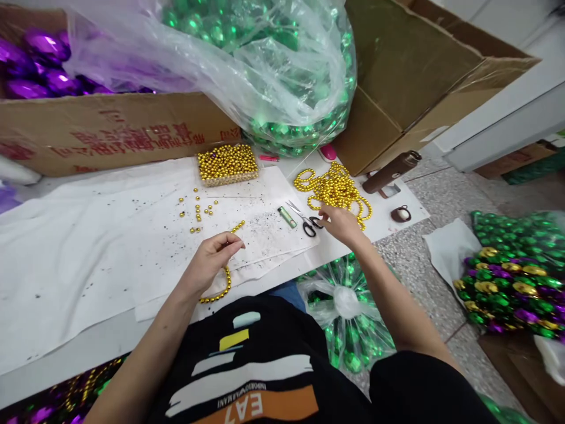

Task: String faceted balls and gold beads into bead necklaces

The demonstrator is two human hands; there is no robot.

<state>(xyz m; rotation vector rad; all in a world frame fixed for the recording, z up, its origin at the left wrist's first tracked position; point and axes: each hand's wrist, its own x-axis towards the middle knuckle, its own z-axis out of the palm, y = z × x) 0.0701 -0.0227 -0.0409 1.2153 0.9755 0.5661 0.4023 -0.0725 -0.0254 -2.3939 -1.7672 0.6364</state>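
Note:
My left hand (218, 254) is closed in a pinch on a string of gold beads (228, 284). One part of the strand hangs below the fingers onto the table edge, and a short row of beads shows beyond the fingertips. My right hand (341, 224) is closed, its fingers curled beside the black handles of the scissors (308, 225). Whether it grips a handle or something thin is hidden. A green lighter (287, 217) lies left of the scissors. Just beyond my right hand is a heap of gold bead strings (338, 187).
A clear box of loose gold beads (227, 165) stands at the back, with loose beads (198, 208) scattered before it. Behind are a carton of purple ornaments (132, 126), bagged green beads (300, 82) and a tall carton (397, 65). A brown bottle (391, 172) lies at right.

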